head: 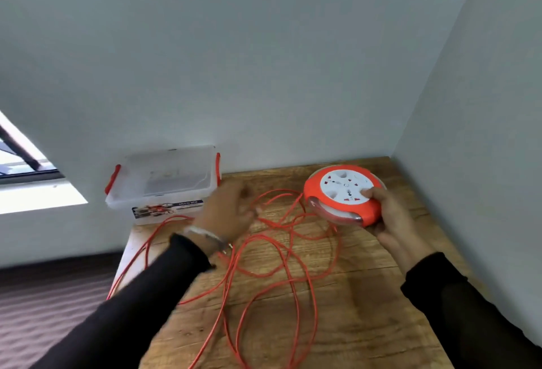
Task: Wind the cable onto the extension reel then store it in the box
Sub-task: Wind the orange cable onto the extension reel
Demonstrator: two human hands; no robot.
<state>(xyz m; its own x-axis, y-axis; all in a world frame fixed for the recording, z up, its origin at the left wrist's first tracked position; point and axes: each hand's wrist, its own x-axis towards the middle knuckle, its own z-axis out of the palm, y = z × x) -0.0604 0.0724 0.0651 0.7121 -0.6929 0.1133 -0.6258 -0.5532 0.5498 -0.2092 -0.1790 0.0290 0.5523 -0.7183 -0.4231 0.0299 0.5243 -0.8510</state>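
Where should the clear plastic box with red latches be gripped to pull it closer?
Probably the two short ends of the clear plastic box with red latches, a hand from either side. The red clip handles sit there, and its long back side stands at the wall.

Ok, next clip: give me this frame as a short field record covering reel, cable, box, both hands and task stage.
reel: round orange and white extension reel, lying flat at the far right of the wooden table
cable: thin orange cable, loose loops across the table, some hanging off the left edge
box: clear plastic box with orange latches, far left corner, lid on
left hand: over the cable, blurred, grip unclear
right hand: holds the reel's rim, thumb on the white face
stage: cable mostly unwound, nothing stored
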